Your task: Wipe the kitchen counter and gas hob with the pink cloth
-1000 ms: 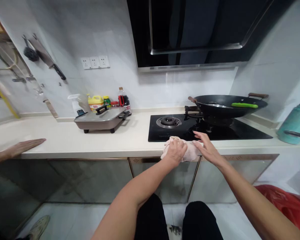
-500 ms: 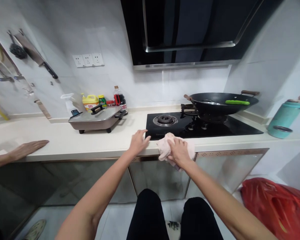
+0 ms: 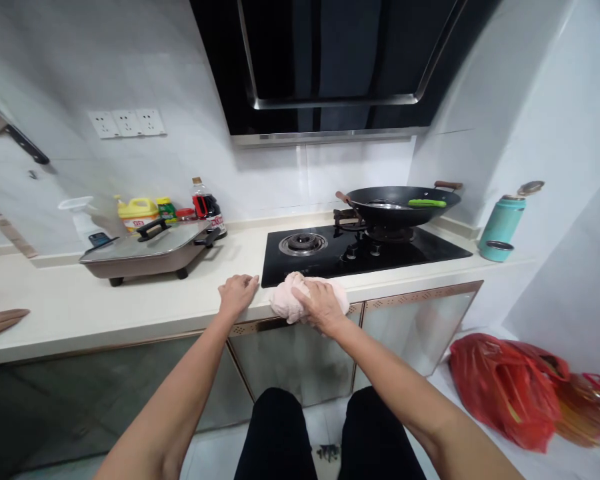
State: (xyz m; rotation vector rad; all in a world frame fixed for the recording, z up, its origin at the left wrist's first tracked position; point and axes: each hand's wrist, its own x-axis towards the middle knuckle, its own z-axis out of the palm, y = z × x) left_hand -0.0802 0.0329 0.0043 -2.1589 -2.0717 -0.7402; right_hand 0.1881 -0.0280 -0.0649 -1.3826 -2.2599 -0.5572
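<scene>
A pale pink cloth (image 3: 287, 300) lies bunched at the counter's front edge, just before the black gas stove (image 3: 260, 267). My right hand (image 3: 323, 307) presses on it with the fingers bent over its folds, so part of the cloth is hidden beneath. On the white countertop (image 3: 180, 307), left of the stove's front corner, rests my left hand (image 3: 237, 293). It holds nothing; its fingers are loosely bent, with the thumb apart. The stove's left burner (image 3: 304, 244) is bare, and a black wok (image 3: 390, 210) with a green-handled utensil (image 3: 427, 203) sits on the right one.
An electric pan with a glass lid (image 3: 150, 257) stands left, before a spray bottle (image 3: 83, 220), a yellow jug (image 3: 137, 213) and a dark sauce bottle (image 3: 207, 207). Another person's hand (image 3: 3, 323) lies at far left. A turquoise flask (image 3: 503, 223) and red bag (image 3: 505, 387) are right.
The view has swung right. My right hand and the cloth have shifted slightly left along the counter edge. My left hand's fingers have drawn in and settled on the countertop.
</scene>
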